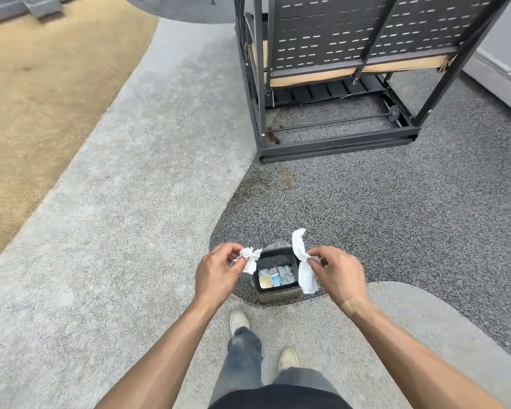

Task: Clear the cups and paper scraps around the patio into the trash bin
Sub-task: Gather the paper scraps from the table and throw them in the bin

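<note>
Below the camera, two shoes (288, 358) stand on pale paving, just short of a small trash bin (277, 296). Left hand (216, 271) pinches a crumpled paper scrap (250, 256) at the bin's left edge; right hand (338, 273) pinches a longer twisted paper strip (303, 261) that hangs at the bin's right edge. Both scraps held above the bin, not yet dropped. Bin already holds a cup (266, 281) and white paper wads (286, 274), so task looks well along; these two pieces remain. Farther off, dark speckled ground, then a metal bench frame (337, 69). No other litter visible there.
</note>
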Tool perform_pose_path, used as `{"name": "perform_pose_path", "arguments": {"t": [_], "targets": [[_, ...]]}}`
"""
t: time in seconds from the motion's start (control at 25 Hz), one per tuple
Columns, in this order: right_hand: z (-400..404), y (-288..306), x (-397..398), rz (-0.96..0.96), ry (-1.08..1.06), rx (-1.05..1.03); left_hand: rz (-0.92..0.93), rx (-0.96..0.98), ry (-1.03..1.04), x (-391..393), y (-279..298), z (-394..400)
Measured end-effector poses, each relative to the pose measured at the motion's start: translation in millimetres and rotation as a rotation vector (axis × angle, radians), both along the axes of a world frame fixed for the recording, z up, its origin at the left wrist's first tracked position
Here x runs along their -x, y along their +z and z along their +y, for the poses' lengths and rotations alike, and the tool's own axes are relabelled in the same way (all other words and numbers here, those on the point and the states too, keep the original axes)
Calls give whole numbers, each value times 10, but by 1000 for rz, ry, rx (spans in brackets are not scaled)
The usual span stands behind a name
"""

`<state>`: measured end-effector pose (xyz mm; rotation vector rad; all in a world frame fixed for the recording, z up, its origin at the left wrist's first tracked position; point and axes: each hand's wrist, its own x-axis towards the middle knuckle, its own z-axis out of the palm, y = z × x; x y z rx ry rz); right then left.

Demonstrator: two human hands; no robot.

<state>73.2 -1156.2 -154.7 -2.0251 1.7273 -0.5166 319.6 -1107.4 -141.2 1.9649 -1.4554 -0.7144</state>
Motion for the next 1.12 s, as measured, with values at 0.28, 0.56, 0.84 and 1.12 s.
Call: {"name": "perform_pose_path", "arguments": {"t": [0.28,0.56,0.84,1.12], "targets": [[-714,-167,-439,67,-69,-82,45,-58,-71,-381,-263,-832],[-1142,-457,-708,107,-255,-267,59,-180,-190,-626,-691,-1379],[-1296,-1053,-726,89,-324,-464,20,-320,-250,-636,-1343,-1529],[-1303,-2130,-609,191,-383,-704,52,-562,-230,-325,-2333,-1536]]}}
